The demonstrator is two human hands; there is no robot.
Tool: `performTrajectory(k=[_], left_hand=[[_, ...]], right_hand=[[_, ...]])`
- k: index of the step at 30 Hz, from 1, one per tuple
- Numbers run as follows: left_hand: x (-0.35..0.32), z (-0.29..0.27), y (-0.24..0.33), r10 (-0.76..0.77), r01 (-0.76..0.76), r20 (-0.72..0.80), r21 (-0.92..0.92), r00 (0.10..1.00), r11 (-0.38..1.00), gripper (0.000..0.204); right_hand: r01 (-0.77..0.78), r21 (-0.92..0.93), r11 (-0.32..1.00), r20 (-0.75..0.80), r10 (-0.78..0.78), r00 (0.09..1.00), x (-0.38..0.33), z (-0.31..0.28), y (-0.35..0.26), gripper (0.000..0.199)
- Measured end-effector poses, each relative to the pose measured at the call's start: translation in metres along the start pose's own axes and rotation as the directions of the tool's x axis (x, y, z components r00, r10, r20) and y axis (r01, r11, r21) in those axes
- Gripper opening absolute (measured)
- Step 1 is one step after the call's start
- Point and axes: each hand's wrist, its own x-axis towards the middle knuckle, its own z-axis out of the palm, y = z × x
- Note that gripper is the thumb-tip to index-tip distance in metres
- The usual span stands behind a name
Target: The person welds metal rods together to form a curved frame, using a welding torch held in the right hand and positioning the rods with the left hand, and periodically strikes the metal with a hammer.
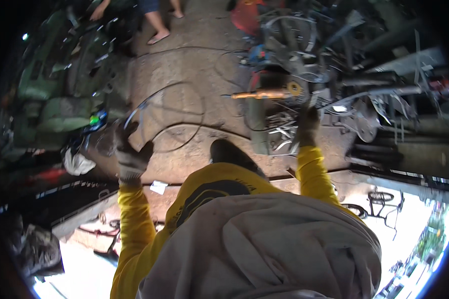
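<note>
My left hand [133, 153], in a grey knitted glove, hangs over the floor on the left with thumb and fingers apart. A thin dark cable [155, 91] loops across the floor and runs up to its fingertips; no grip on it shows. My right hand [308, 125], gloved too, reaches beside an open box [261, 143] that holds several shiny metal pieces [283, 130]. Its fingers are blurred, so whether they hold anything is unclear. Across the box's far part lies an orange, long-bodied power tool [262, 93] with a yellow round end towards the right hand.
Metal scrap and pipes [369, 79] pile up on the right. Large greenish machinery parts [65, 114] crowd the left side. Beyond the cable, another person's leg [157, 24] stands on the concrete floor [174, 67]. A bicycle [384, 204] is at the lower right.
</note>
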Motion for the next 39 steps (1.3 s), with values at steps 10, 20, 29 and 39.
performTrajectory(k=[10,20,29,39], left_hand=[[0.154,0.034,-0.002,0.434,-0.431,0.043,-0.073,0.9,0.899,0.075],[0.375,0.134,0.009,0.609,-0.571,0.207,-0.218,0.766,0.792,0.075],[0.516,0.207,0.043,0.824,-0.752,0.169,-0.341,0.54,0.563,0.079],[0.62,0.285,0.084,0.891,-0.609,0.34,-0.651,0.3,0.453,0.082]], right_hand=[[-0.269,0.246,0.931,0.225,0.215,0.95,0.264,-0.055,-0.021,0.061],[-0.332,0.001,0.943,0.225,0.323,0.919,0.347,-0.002,0.011,0.06],[-0.431,0.107,0.896,0.31,0.382,0.871,0.342,0.031,0.033,0.052],[-0.195,0.686,0.701,-0.382,0.576,0.723,0.257,-0.046,-0.108,0.055]])
